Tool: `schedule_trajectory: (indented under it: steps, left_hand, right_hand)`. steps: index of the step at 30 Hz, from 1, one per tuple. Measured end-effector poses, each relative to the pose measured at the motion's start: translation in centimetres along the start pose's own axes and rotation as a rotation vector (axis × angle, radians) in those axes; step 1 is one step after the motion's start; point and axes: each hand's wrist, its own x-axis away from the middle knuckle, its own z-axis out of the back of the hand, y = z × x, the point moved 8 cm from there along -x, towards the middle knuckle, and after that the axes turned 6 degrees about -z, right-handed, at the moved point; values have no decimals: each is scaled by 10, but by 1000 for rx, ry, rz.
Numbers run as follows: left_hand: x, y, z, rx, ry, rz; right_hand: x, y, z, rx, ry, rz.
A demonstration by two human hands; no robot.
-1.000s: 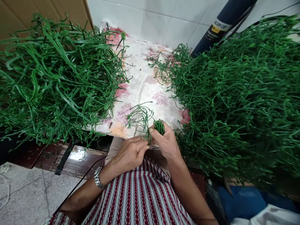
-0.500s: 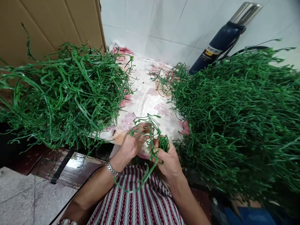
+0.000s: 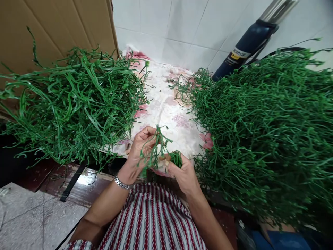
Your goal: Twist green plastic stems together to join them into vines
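Note:
My left hand (image 3: 139,149), with a metal watch on its wrist, is closed around a small green plastic sprig (image 3: 156,147) whose thin stems stick up between the fingers. Beside it, my right hand (image 3: 182,172) is closed on a short tight bunch of green stems (image 3: 177,158). Both hands meet just above the near edge of a flowered cloth (image 3: 166,111). A pile of broader green plastic strands (image 3: 73,100) lies to the left. A much larger heap of thin green stems (image 3: 265,125) fills the right side.
A cardboard sheet (image 3: 52,31) leans at the back left against a white tiled wall. A dark blue flask (image 3: 247,41) with a metal cap leans behind the right heap. A striped red and white garment (image 3: 153,222) covers my lap. Dark wood and grey floor tiles (image 3: 23,222) show lower left.
The left hand has lifted the sprig and gathered its stems upright; the long strand that hung over my lap half a second ago is no longer hanging. The view tilted up a little earlier.

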Motion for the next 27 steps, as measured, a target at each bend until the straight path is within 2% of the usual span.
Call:
schedule_trajectory:
  steps: [2,5,8,10,14,18,20,23,27]
  left_hand:
    - [-1,2,7,116,67,-17]
    - [1,13,16,1,126,-187]
    - [6,18,13,-187,80,-319]
    - [11,17,7,-303,29,-361]
    - [21,16,-8,-480,-75,-433]
    - [30,17,-18,-572,-140,-480]
    - [34,19,-18,-576,-152,-499]
    - [37,21,-20,-601,-192,-522]
    - [41,21,-26,-767,-260,-575]
  right_hand:
    - [2,-7,10,86,102,83]
    - [11,-20,30,167,299,240]
    - [28,-39,44,130,448,440]
    - [40,-58,46,164,484,588]
    - [56,-96,29,480,427,825]
    - [47,-98,9,820,268,853]
    - [40,-90,8,868,230,827]
    - [37,-82,12,835,243,803]
    - [37,-79,16,762,251,784]
